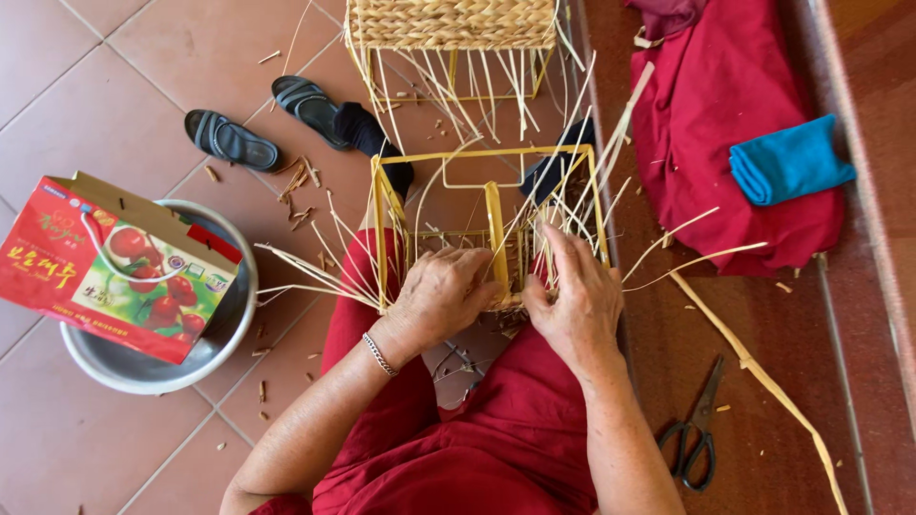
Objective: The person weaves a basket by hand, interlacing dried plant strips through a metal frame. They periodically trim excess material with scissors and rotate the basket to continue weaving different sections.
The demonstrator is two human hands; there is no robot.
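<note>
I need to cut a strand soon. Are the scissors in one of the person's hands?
No, the scissors lie on the floor, while the left hand and right hand work straw on the yellow frame.

Setting: a home floor used as your basket-weaving spot. You sit on terracotta floor tiles (pixel 114 105) with a yellow wire basket frame (pixel 489 191) on your lap. Beyond the frame: a finished woven basket (pixel 448 24). Left of it: sandals (pixel 232 140), a metal basin (pixel 124 367). Right of it: red cloth (pixel 716 133), scissors (pixel 697 434). Straw offcuts (pixel 301 181) lie around it.
</note>
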